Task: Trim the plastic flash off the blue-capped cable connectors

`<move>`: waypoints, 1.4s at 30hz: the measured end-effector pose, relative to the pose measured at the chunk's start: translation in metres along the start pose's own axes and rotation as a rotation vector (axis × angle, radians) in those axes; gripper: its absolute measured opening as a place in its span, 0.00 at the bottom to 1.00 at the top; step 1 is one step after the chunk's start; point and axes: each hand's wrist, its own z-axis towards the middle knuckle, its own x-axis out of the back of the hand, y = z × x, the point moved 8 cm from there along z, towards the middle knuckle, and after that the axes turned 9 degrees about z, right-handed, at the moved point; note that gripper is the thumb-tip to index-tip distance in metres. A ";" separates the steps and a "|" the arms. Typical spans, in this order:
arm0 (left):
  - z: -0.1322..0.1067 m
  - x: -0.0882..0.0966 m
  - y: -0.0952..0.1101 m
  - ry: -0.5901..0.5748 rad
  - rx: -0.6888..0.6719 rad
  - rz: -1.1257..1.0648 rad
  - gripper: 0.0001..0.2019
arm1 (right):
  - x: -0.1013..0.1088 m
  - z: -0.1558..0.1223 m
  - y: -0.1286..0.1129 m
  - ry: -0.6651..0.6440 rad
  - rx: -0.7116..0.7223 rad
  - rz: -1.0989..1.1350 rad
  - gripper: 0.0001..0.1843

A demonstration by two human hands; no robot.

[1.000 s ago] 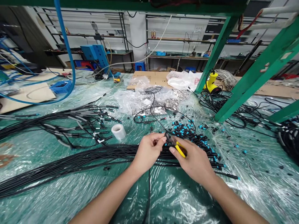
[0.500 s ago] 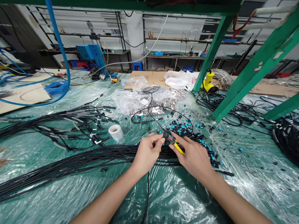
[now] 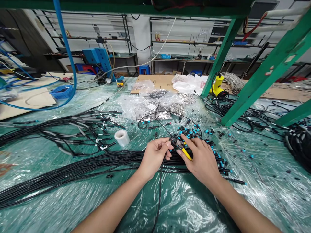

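Observation:
My left hand (image 3: 156,156) pinches a thin black cable (image 3: 159,191), which hangs from its fingers toward the table's near edge. In my right hand (image 3: 202,158) is a pair of pliers with yellow handles (image 3: 186,153), its jaws close to the left fingertips. What lies between the jaws is too small to make out. Beneath both hands runs a thick bundle of black cables (image 3: 92,165). Just beyond them is a pile of small black connectors with blue ends (image 3: 191,132).
A roll of clear tape (image 3: 121,138) stands left of my hands. Plastic bags of metal parts (image 3: 155,105) lie farther back. Green posts (image 3: 230,106) rise at the right, beside coiled black cables (image 3: 300,142). A blue hose (image 3: 68,48) hangs at the left.
The hanging cable has shifted slightly right and now shows below my left fingers. My left fingers have spread a little; my right hand still holds the pliers in nearly the same place.

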 end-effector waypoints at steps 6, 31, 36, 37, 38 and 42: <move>-0.004 -0.007 -0.005 -0.029 0.081 -0.181 0.17 | 0.000 0.000 0.000 0.052 0.013 -0.014 0.30; -0.003 -0.010 -0.004 -0.047 0.048 -0.203 0.12 | 0.002 0.003 0.001 0.022 0.004 -0.016 0.31; -0.002 -0.008 0.000 -0.054 0.013 -0.141 0.11 | 0.001 0.003 -0.002 -0.054 -0.020 0.040 0.28; -0.002 -0.008 0.001 -0.055 0.006 -0.135 0.11 | 0.001 0.002 -0.002 -0.071 -0.045 0.088 0.27; -0.001 -0.007 0.002 -0.058 -0.002 -0.125 0.11 | 0.002 0.002 -0.001 -0.093 -0.078 0.152 0.26; -0.001 -0.007 0.003 -0.100 -0.030 -0.046 0.13 | -0.013 -0.003 0.004 -0.370 -0.256 0.714 0.25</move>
